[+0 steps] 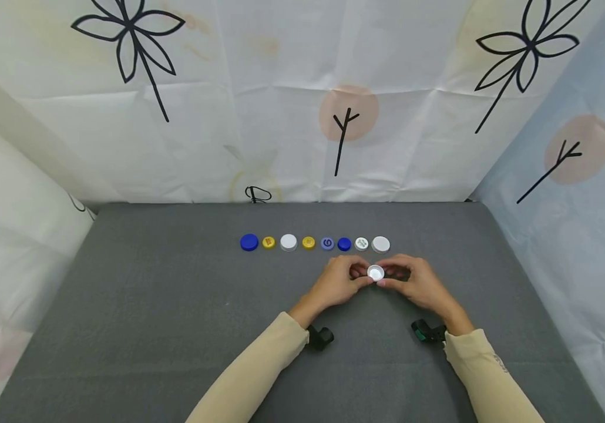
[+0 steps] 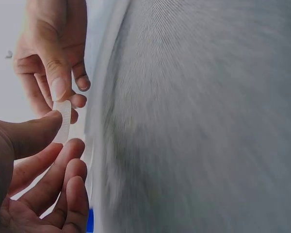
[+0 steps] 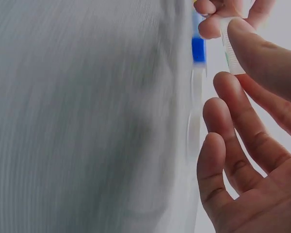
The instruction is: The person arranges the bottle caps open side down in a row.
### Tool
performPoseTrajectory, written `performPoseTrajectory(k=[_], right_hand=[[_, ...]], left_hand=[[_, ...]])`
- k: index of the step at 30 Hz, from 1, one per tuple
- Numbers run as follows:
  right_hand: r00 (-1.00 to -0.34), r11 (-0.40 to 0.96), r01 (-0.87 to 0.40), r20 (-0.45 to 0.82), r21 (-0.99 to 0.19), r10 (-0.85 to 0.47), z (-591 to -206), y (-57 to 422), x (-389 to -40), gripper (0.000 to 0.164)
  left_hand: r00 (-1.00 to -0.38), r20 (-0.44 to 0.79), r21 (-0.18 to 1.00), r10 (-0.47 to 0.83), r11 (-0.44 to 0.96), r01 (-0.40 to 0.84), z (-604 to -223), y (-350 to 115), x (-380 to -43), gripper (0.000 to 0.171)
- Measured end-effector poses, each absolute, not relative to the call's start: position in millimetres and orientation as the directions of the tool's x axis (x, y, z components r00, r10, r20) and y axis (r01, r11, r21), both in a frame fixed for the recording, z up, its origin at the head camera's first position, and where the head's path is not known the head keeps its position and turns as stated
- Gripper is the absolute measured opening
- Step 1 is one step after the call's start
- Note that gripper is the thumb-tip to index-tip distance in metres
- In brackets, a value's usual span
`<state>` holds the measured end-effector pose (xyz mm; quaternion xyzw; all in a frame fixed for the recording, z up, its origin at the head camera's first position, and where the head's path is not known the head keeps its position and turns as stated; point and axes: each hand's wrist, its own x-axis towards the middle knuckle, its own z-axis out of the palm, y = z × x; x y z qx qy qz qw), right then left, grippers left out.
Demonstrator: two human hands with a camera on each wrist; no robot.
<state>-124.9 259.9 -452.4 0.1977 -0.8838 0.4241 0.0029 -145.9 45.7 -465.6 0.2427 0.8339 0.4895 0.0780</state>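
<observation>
A small white bottle cap [image 1: 376,272] with a ridged side is held between both hands over the grey table, its hollow inside facing up in the head view. My left hand [image 1: 336,281] pinches one side of it with thumb and index finger. From the other side my right hand [image 1: 417,283] pinches it too. In the left wrist view the ridged edge of the cap [image 2: 64,121] shows between the thumbs. The other fingers of the right hand [image 3: 254,160] are loosely bent, off the cap.
Beyond the hands lies a row of caps: a large blue cap [image 1: 249,242], yellow caps such as this yellow cap [image 1: 268,242], white ones, a pale purple cap [image 1: 327,243], and a white cap [image 1: 380,244] at the right end. Patterned cloth [image 1: 276,129] hangs behind the table.
</observation>
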Motion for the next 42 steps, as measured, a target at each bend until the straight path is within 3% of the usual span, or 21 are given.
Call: performPoseTrajectory(k=[19,30,42], right_hand=[[-0.882,0.367,-0.414,0.267,-0.833,-0.388,-459,156,-127,0.033],[-0.886,0.326,-0.371,0.227,-0.870,-0.403,-457,142,-125,0.032],[-0.922,0.302,-0.268,0.152,-0.915,-0.358,-451,140,-128,0.018]], left_hand=[[-0.931,0.122,0.931,0.343,0.285,0.227,-460,-64,-123,0.022],[-0.961,-0.004,0.982,0.275,0.185,0.048,-456,-77,-121,0.020],[-0.962,0.095,0.987,0.254,0.101,0.124,-462,-77,-123,0.017]])
